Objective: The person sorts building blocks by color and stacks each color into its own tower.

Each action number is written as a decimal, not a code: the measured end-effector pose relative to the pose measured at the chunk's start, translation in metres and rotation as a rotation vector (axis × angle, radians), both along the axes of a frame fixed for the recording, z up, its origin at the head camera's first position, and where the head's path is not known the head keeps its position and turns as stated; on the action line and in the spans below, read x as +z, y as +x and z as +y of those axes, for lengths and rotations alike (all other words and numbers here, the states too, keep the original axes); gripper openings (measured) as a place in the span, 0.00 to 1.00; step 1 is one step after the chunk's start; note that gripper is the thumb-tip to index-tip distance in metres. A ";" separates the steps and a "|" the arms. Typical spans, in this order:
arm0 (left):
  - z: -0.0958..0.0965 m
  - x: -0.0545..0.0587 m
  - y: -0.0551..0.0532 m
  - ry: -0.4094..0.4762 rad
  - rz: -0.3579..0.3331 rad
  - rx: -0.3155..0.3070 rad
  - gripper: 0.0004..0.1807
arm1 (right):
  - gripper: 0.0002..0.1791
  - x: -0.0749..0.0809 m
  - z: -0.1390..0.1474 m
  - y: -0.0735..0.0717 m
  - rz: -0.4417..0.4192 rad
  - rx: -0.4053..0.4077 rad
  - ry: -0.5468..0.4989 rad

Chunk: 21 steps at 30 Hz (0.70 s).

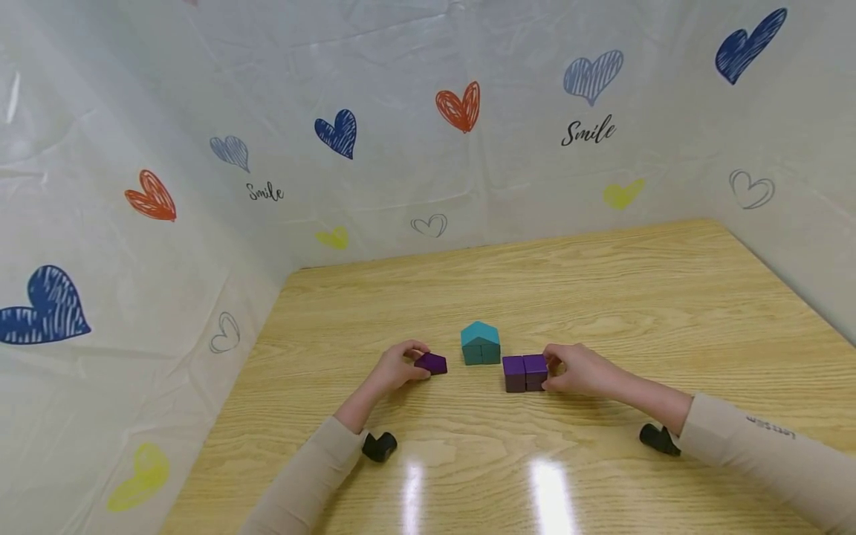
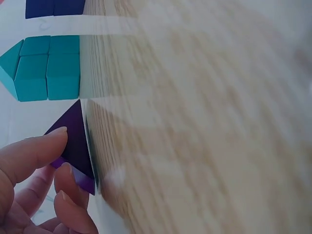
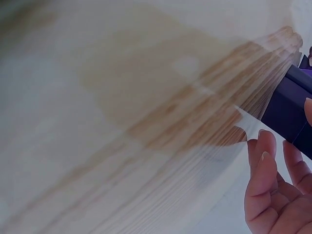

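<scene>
My left hand (image 1: 399, 365) pinches a purple triangular block (image 1: 432, 362) between thumb and fingers. In the left wrist view this triangular block (image 2: 74, 141) has its long side close along the wooden surface. Right of it stands a small teal house of blocks (image 1: 481, 348), with a pointed roof piece on top. My right hand (image 1: 580, 369) has its thumb and fingertips around the right end of a pair of purple cubes (image 1: 524, 371), which sit side by side on the table. Only part of the dark purple cubes (image 3: 290, 105) shows at the right wrist view's edge.
The wooden table (image 1: 575, 297) meets a pale sheet (image 1: 401, 186) printed with hearts and "Smile" at the back and sides. A black wrist device (image 1: 380, 447) is by the left sleeve, another black device (image 1: 658, 439) by the right sleeve.
</scene>
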<state>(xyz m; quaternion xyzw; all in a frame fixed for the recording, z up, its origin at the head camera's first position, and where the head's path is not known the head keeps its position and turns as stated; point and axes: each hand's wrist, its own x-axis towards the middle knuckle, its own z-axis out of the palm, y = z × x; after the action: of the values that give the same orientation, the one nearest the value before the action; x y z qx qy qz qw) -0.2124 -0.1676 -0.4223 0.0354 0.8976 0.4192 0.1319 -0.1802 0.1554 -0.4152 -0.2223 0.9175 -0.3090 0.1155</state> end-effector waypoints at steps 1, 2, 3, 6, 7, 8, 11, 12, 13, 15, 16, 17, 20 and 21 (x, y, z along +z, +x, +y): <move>0.000 0.000 0.000 0.004 -0.002 0.002 0.19 | 0.16 0.000 0.000 0.000 0.002 0.001 0.001; -0.001 0.000 0.000 0.003 -0.001 0.003 0.19 | 0.16 0.000 0.000 0.000 0.002 0.002 0.003; -0.001 0.001 0.000 0.005 -0.003 0.005 0.19 | 0.16 0.000 0.000 0.000 0.002 0.003 0.004; -0.001 0.004 -0.001 0.021 -0.008 0.012 0.19 | 0.17 0.000 0.000 0.000 -0.003 0.004 0.005; -0.001 0.005 0.000 0.028 -0.012 0.014 0.19 | 0.17 0.000 0.000 0.000 -0.004 0.003 0.004; -0.001 0.007 -0.001 0.035 -0.012 0.015 0.19 | 0.17 0.000 0.000 0.001 -0.004 0.002 0.004; 0.000 0.011 0.000 0.069 -0.025 0.025 0.19 | 0.17 0.001 0.000 0.001 -0.002 0.001 0.003; 0.000 0.013 0.001 0.074 -0.025 0.026 0.19 | 0.17 0.001 0.000 0.001 -0.001 0.001 0.003; 0.000 0.014 0.001 0.078 -0.024 0.028 0.20 | 0.17 0.000 0.000 0.001 0.000 0.002 0.003; 0.000 0.017 0.002 0.080 -0.016 0.025 0.20 | 0.17 0.000 0.000 0.001 -0.001 0.002 0.004; 0.000 0.019 0.003 0.080 -0.012 0.023 0.20 | 0.17 0.000 0.000 0.001 -0.001 0.002 0.003; 0.000 0.020 0.003 0.077 -0.004 0.019 0.20 | 0.17 0.000 0.000 0.001 -0.002 0.002 0.001; 0.001 0.025 0.004 0.072 0.018 0.000 0.20 | 0.16 0.000 0.000 0.001 -0.003 0.000 -0.002; 0.002 0.027 0.004 0.072 0.020 -0.004 0.20 | 0.16 0.000 0.000 0.001 -0.004 0.001 -0.003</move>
<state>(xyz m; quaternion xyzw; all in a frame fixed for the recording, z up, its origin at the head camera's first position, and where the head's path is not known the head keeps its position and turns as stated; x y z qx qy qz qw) -0.2079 -0.1657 -0.3955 0.0461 0.8832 0.4505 0.1223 -0.1794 0.1557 -0.4151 -0.2222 0.9167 -0.3107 0.1171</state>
